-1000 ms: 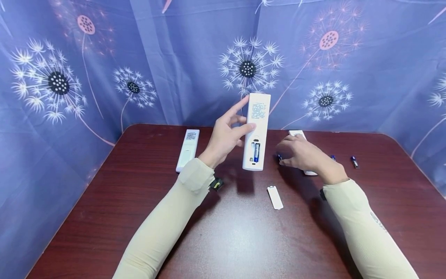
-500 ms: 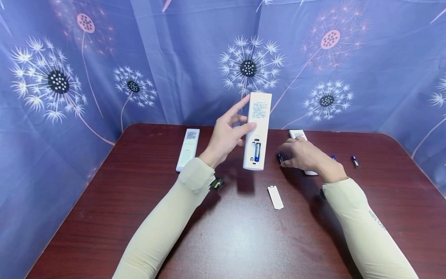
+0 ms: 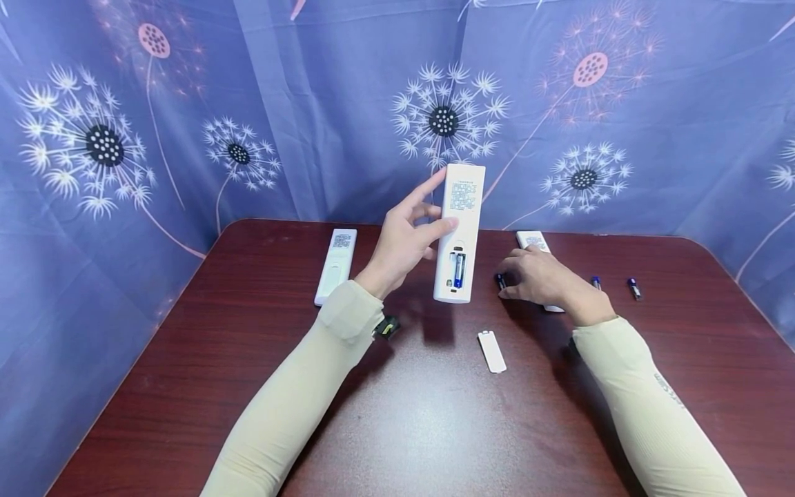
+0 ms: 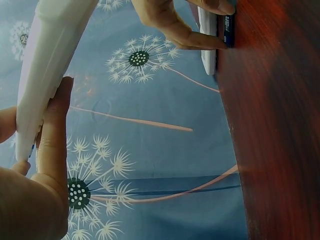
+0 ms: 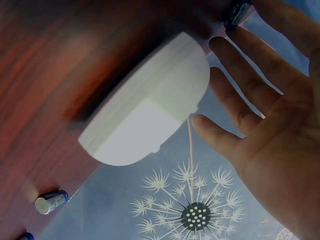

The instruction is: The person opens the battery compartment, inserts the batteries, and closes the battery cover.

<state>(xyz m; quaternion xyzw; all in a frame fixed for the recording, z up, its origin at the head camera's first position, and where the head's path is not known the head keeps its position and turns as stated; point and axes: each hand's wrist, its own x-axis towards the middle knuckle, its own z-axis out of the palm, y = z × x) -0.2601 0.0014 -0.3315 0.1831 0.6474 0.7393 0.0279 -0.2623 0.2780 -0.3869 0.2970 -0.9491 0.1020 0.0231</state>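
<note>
The left hand [image 3: 400, 241] holds a white remote control [image 3: 460, 231] above the table [image 3: 428, 442], and the thumb presses on its back side while the index finger reaches along its edge. This remote is almost upright, with its back turned toward the head camera. On the upper part of the back there is one line of print and, below it, a block of small dark characters; both are too fine for reading. Lower, the battery compartment is uncovered, and one blue-and-silver battery [image 3: 459, 270] lies in it, on the right side.

The right hand [image 3: 539, 276] pinches a dark blue battery [image 4: 228, 31] between the thumb and a finger, with a narrow grip. The left wrist view shows some pale lettering on this battery, but I cannot read the brand. Whether the battery touches the tabletop, I cannot tell.

Behind the right hand lies a second remote [image 3: 530, 239], with printed text near its far end. A third remote [image 3: 335, 269] lies to the left, its cover closed, also with an unreadable printed block. A loose white battery cover [image 3: 492, 352] rests nearer to the person. Two more batteries [image 3: 634, 288] lie at right. The right sleeve [image 3: 646, 400] bears grey lettering, not legible.
</note>
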